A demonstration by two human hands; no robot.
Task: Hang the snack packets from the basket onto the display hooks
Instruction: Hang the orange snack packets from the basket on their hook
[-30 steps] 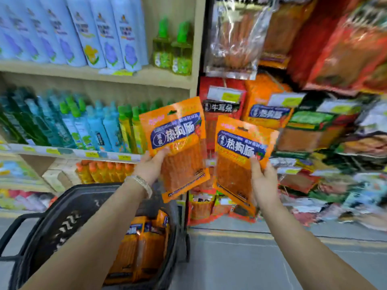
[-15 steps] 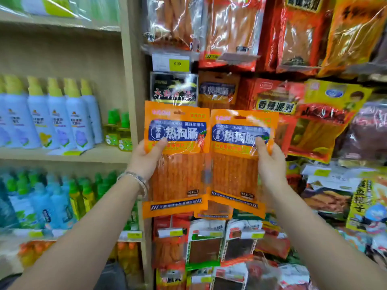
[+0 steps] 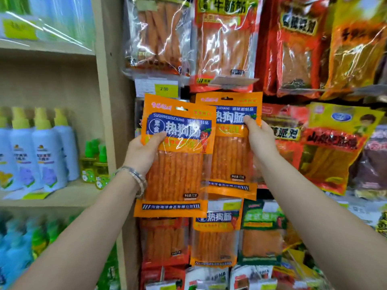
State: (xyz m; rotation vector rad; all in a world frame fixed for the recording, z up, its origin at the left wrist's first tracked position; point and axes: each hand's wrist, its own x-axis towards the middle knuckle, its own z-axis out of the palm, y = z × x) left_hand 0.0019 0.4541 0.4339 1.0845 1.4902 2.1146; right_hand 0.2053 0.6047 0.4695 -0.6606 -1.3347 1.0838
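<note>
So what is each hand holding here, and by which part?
The left hand pinches one orange snack packet at its left edge; the right hand pinches a second orange packet at its right edge.

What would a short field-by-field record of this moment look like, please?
left hand: grips left packet by its left edge
right hand: pinches right packet at its right edge
overlap: left packet lies in front of right packet's left side
behind: hanging snack packs; price tag above
far left: spray bottles on shelf
basket: not in view
</note>
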